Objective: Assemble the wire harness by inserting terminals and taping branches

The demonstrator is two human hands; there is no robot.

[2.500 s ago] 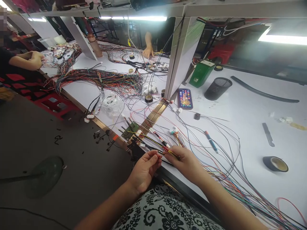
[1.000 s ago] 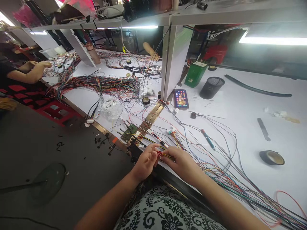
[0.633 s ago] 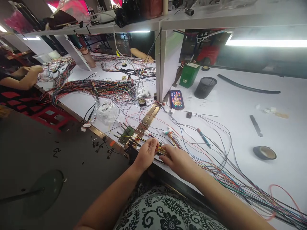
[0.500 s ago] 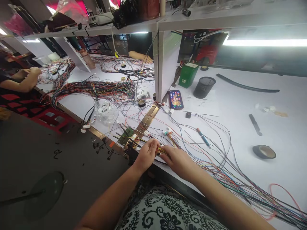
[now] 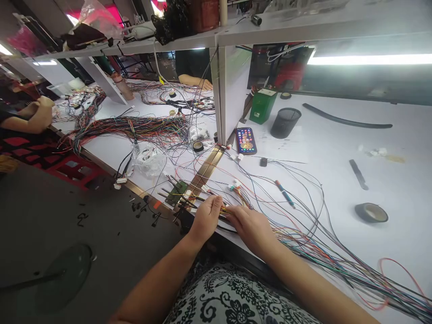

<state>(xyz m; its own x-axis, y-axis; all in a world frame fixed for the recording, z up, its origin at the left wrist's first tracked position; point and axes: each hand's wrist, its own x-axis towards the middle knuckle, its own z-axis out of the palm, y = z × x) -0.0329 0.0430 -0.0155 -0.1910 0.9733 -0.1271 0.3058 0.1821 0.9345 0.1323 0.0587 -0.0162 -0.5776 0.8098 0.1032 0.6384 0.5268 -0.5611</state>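
My left hand [image 5: 206,219] is closed around a bundle of wires at the table's front edge, thumb on top. Close beside it, my right hand [image 5: 250,225] pinches the same wires [image 5: 224,209], yellow and dark strands showing between the two hands. To the left, the wires run toward a green board with upright pins [image 5: 177,192], where white connectors sit. A long multicoloured wire bundle [image 5: 324,258] stretches away to the right beyond my right hand. Small connectors with coloured leads [image 5: 234,185] lie just behind my hands. My fingers hide the exact grip points.
A phone [image 5: 246,141], green box [image 5: 262,105], mesh cup [image 5: 285,123], blue pen [image 5: 285,194], tape roll [image 5: 371,213] and flat blade [image 5: 358,174] lie on the table. An upright divider [image 5: 232,90] stands ahead. More wires [image 5: 135,128] fill the left side, near other people's arms.
My hands stay together on the wires, with only slight finger movement. The view has shifted a little. At far left, a co-worker's hands have moved slightly.
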